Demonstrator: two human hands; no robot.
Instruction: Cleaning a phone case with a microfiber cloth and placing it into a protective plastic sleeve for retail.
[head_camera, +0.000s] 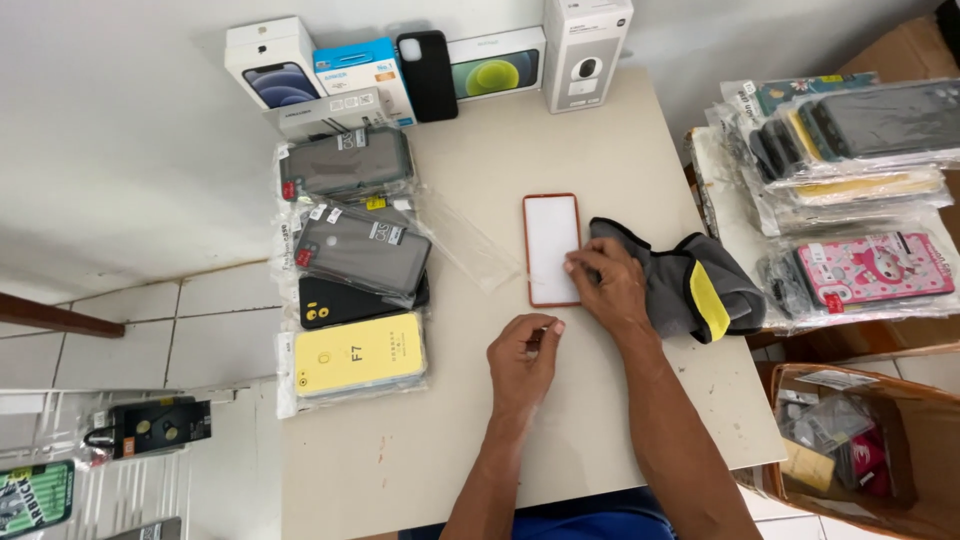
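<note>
Beside the table (600, 130), cardboard box (900, 500) holds packets (835, 425).

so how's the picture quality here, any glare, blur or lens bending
Head view: even, soft light with faint shadows under the left hand and right hand; the phone screen is washed out to plain white; plastic sleeves on the stacked cases catch glare; focus is sharp at centre; wide-lens bending curves the table edges and floor tiles.

A phone-accessory shop: bagged phone cases (355, 250) stacked beside boxed gadgets (585, 45)
</note>
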